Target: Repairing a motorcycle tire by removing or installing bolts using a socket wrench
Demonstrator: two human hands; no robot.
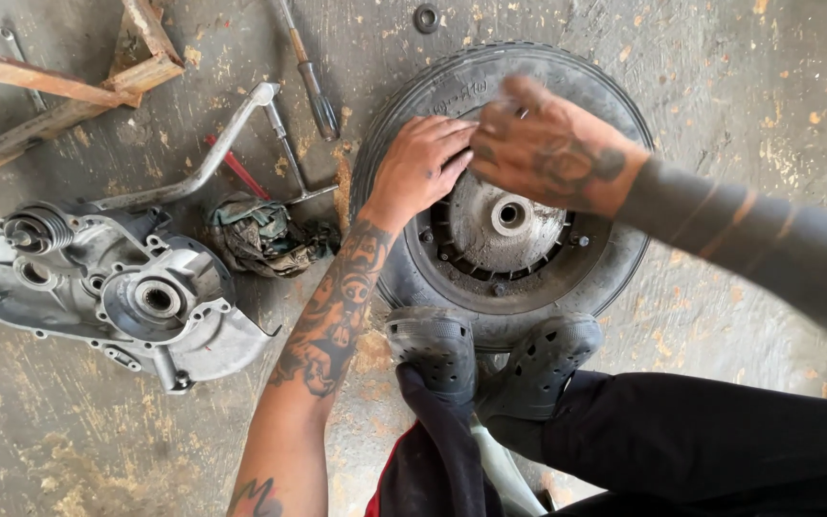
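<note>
A small wheel lies flat on the concrete floor, with a black tyre (627, 258) around a dirty grey metal hub (509, 216). My left hand (420, 165) rests on the upper left of the rim, its fingertips curled in where tyre meets rim. My right hand (543, 144) is over the top of the rim, touching the left fingertips. It is blurred, and I cannot tell whether it holds anything. My two feet in grey clogs (433, 347) press on the near edge of the tyre.
A grey engine casing (117, 287) lies at left, with a crumpled rag (260, 235) beside it. A bent metal bar (208, 158), a T-handle wrench (289, 158), a red-handled tool (236, 168) and a screwdriver (313, 81) lie behind. A rusty frame (69, 88) is far left; a washer (426, 17) at top.
</note>
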